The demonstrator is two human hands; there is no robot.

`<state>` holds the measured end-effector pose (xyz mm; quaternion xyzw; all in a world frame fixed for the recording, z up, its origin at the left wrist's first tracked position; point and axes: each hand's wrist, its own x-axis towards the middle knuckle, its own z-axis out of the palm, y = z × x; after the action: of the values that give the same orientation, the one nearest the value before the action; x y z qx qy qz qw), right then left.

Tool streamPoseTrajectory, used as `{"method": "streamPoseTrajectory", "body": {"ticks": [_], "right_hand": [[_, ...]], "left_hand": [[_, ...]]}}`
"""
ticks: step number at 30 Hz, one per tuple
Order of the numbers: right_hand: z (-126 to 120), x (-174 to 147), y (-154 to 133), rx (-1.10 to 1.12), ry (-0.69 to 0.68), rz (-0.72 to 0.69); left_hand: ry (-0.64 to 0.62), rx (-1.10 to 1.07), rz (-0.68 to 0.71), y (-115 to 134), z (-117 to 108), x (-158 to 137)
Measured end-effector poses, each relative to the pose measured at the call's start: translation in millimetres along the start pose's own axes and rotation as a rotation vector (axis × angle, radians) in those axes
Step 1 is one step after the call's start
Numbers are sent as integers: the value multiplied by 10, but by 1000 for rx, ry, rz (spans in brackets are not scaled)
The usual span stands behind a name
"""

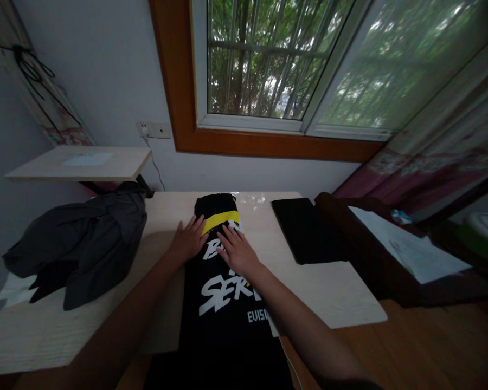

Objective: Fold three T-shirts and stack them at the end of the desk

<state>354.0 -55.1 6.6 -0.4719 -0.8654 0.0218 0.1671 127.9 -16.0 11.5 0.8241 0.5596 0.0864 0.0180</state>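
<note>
A black garment [219, 276] with white lettering and a yellow band lies in a long, narrow shape over the table, reaching toward its front edge. My left hand [189, 238] rests flat on its left edge near the yellow band, fingers spread. Just to the right, my right hand [239, 252] lies flat on the lettering, fingers apart and pointing away from me. Neither hand grips the cloth. My right forearm covers part of the print. Whether the cloth is folded in layers cannot be made out.
A dark grey garment [101, 238] is heaped on the table's left, below a small raised shelf [81, 162]. On the right lies a flat black object [305, 230]. Beyond it stands a dark brown piece of furniture [374, 254] with a white sheet [406, 244]. The pale table [325, 300] faces a window.
</note>
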Motion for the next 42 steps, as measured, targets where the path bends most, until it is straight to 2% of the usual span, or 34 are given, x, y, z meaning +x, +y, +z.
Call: {"method": "streamPoseTrajectory", "body": {"ticks": [12,17,22,26,29,35,38,42], "right_hand": [[1,-17,-14,-3,29,13],[-10,-31,-29,-4,21,28],[-32,-66,-50,-8,57,110],[-102,-91,-49,-22,114,236],[-169,-129,-42,-35,93,314],[-256,-321,33,-7,58,336],[-288,-449,90,92,24,310],[-376,-590,134,285,-11,255]], "left_hand": [[10,-66,-226,-229,165,718],[86,-67,-280,-259,198,779],[140,-120,-222,-308,157,714],[253,-260,-113,-388,135,601],[297,-336,-64,-408,130,405],[275,-314,-102,-309,65,-161],[264,-331,-101,-230,23,-405],[163,-386,-68,-126,-39,-658]]}}
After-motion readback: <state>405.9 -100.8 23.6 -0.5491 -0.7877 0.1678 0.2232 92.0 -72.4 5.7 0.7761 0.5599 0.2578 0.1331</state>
